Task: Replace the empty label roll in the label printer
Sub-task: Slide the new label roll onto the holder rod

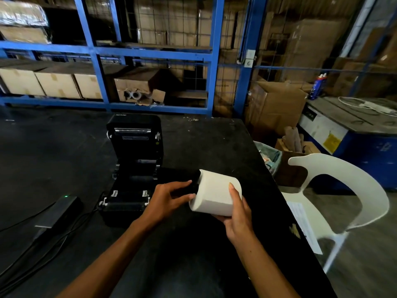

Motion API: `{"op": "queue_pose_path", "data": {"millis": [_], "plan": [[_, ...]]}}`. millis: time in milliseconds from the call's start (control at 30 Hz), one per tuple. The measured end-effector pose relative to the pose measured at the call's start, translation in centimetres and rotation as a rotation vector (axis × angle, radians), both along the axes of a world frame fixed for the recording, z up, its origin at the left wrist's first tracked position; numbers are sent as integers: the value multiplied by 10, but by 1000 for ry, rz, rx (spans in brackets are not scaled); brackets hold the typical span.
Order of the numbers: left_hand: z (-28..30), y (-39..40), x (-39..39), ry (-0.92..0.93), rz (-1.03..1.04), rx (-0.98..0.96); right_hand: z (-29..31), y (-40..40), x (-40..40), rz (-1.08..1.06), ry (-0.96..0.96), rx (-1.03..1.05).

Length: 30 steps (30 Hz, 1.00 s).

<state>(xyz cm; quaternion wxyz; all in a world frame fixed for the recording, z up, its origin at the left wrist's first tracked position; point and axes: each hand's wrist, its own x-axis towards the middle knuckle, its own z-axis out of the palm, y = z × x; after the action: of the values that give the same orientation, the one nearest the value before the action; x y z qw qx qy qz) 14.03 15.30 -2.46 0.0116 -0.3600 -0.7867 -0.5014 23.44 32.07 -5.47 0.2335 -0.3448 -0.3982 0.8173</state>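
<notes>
The right hand (pixel 236 214) is cupping the label roll (pixel 216 193) from beneath and behind, fingers curled closed around its curved white face, with one finger lying across the top. The left hand (pixel 169 200) is partly open, its fingertips (pixel 189 182) pinching at the dark end of the roll, where the core or a black spindle appears to be seated; which of the two cannot be told. The roll is being held clear of the counter (pixel 204 147), just to the right of the label printer (pixel 132 168) and level with its front half. The printer is standing with its lid (pixel 134 134) raised upright at the rear and its media bay showing open and, as far as can be seen, empty. Judged by its bulk, the roll is full: firm, moderately heavy and stiff across its width, but liable to telescope or unwind if squeezed at the edges. The curved face looks the safest hold, with light support at the core ends. To the left of the printer a black power adapter (pixel 59 211) is showing a green light, with cables (pixel 25 263) trailing off. A white plastic chair (pixel 352 190) is standing well to the right of the printer, beyond the counter edge.
</notes>
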Motion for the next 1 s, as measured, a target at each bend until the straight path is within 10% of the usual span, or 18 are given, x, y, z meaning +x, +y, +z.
{"op": "queue_pose_path", "data": {"millis": [1000], "plan": [[-13, -17, 11, -328, 230, 276, 19, -57, -53, 46, -10, 262]]}}
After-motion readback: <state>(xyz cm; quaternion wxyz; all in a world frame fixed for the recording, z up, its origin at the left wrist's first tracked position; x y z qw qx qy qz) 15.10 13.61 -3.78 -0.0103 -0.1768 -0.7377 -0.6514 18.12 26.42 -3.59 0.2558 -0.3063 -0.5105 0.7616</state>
